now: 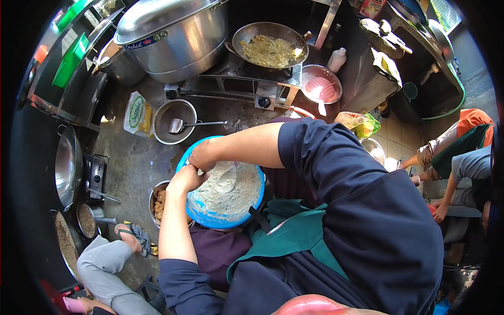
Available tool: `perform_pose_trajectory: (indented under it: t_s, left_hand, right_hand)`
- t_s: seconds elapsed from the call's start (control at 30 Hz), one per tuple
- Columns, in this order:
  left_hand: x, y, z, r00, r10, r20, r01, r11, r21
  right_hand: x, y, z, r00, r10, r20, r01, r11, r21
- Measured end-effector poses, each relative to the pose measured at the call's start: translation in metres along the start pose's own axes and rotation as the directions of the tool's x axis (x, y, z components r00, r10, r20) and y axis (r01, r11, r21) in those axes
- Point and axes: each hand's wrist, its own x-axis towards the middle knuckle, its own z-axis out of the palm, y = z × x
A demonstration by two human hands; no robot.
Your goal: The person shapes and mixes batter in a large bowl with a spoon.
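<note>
My right hand and my left hand meet at the upper left rim of a blue basin. Their fingers are curled and pressed together; whatever is between them is hidden. A thick, pale batter with small coloured bits fills much of the basin and smears its inner wall. Just left of the basin, partly behind my left forearm, a metal bowl holds brown fried pieces.
A frying pan with yellowish food sits on the stove beside a large lidded pot. A metal bowl with a spatula stands on the floor near a plastic packet. Other people sit at lower left and right.
</note>
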Motion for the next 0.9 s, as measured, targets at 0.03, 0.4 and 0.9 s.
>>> perform_pose_trajectory:
  t_s: [0.03,0.4,0.9]
  left_hand:
    - [-0.0001,0.0001,0.0,1.0,0.002,-0.001,-0.002,1.0,-0.001]
    - [-0.0041,0.0056,-0.005,1.0,-0.026,0.012,0.026,1.0,0.008]
    - [-0.002,0.0029,-0.001,1.0,-0.022,-0.003,0.022,1.0,-0.002]
  right_hand:
    - [-0.0005,-0.0002,-0.0003,1.0,0.003,0.002,-0.003,1.0,-0.001]
    - [-0.0011,-0.0009,-0.0017,1.0,-0.006,0.018,0.007,1.0,-0.014]
    - [-0.0049,-0.004,-0.0035,1.0,0.013,0.006,-0.013,1.0,-0.009]
